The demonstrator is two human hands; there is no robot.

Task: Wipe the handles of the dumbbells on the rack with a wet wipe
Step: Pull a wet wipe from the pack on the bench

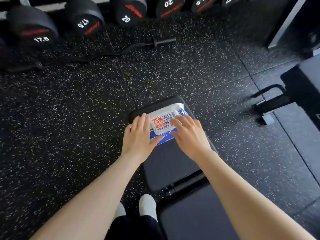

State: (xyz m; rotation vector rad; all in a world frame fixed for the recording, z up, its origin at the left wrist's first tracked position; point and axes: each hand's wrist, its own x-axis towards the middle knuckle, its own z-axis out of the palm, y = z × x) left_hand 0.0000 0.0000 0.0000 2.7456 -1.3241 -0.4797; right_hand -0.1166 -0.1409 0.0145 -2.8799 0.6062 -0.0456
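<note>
Bench (169,163) bears wipe pack (164,118) | bar (164,42) on floor (69,118) | dumbbells (128,11) beyond

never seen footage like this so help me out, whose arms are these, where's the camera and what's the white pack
There is no machine here: a person wears a camera on the head, so this single picture looks forward and down along their own two bare arms. The left hand lies with straight fingers against the left side of a pack of wet wipes; the right hand is spread open over its right side. Neither has curled round it. The pack lies at the end of a black padded bench on a speckled floor. Along the top are black dumbbells, marked 17.5 and 20, the things to be wiped.
</note>
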